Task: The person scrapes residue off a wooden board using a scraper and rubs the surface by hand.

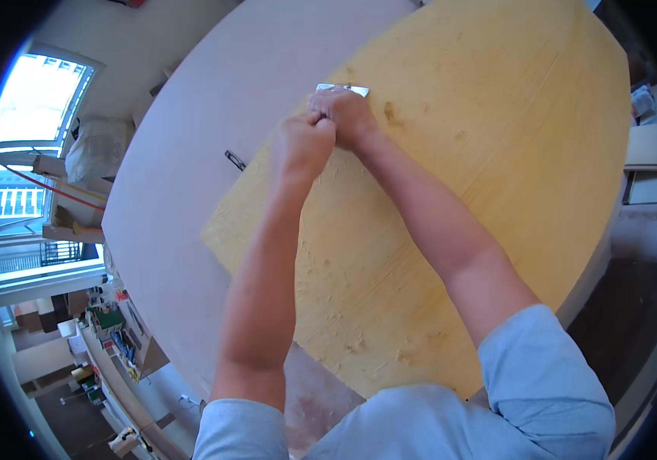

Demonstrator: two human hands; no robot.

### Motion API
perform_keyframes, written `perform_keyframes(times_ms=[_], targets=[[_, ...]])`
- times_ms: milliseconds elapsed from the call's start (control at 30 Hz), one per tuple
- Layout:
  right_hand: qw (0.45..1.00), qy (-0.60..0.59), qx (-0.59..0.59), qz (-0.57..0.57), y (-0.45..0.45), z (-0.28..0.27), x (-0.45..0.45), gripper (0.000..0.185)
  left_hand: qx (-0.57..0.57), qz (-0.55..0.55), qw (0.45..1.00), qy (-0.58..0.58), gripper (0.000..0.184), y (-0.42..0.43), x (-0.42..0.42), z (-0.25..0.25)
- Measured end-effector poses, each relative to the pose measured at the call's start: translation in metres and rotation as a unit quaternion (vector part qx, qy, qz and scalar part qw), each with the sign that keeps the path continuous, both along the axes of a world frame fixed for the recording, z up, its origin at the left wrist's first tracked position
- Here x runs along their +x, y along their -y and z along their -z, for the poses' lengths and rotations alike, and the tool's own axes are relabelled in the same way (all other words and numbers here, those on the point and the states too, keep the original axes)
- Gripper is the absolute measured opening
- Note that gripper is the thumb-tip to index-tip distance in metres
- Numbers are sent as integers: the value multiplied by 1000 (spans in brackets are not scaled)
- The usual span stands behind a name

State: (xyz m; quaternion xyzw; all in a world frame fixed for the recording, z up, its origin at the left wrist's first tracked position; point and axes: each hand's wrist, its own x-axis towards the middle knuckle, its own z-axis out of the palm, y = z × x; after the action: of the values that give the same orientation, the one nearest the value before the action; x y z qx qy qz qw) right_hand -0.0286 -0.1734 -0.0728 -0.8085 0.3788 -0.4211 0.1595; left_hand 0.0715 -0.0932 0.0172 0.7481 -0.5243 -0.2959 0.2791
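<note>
Both arms stretch forward over a yellow board (pixel 451 192) that carries brown stains and small curled scrapings. My right hand (pixel 348 116) is closed around a scraper (pixel 355 90), whose flat shiny metal blade shows just past the knuckles near the board's left edge. Against it, my left hand (pixel 303 146) makes a fist, slightly blurred; its fingers appear wrapped round the tool's handle end, which the two hands hide. Loose scrapings (pixel 355 343) lie on the near part of the board.
The board rests on a large pale table (pixel 175 176) with a curved-looking edge. A small black tool (pixel 234 159) lies left of my hands. Windows (pixel 37 100) and a cluttered workbench (pixel 118 337) stand at the left, with stacked white panels (pixel 650 147) at the right.
</note>
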Motion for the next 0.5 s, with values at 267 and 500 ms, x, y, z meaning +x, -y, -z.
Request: perform_keyframes(times_ms=[267,500], targets=[[999,39,-26,24,-39,-2,-1,15,-76,39,996,32,26,-38,4,2],[995,-24,98,7,28,-21,-9,18,-37,20,998,38,29,43,-2,7]])
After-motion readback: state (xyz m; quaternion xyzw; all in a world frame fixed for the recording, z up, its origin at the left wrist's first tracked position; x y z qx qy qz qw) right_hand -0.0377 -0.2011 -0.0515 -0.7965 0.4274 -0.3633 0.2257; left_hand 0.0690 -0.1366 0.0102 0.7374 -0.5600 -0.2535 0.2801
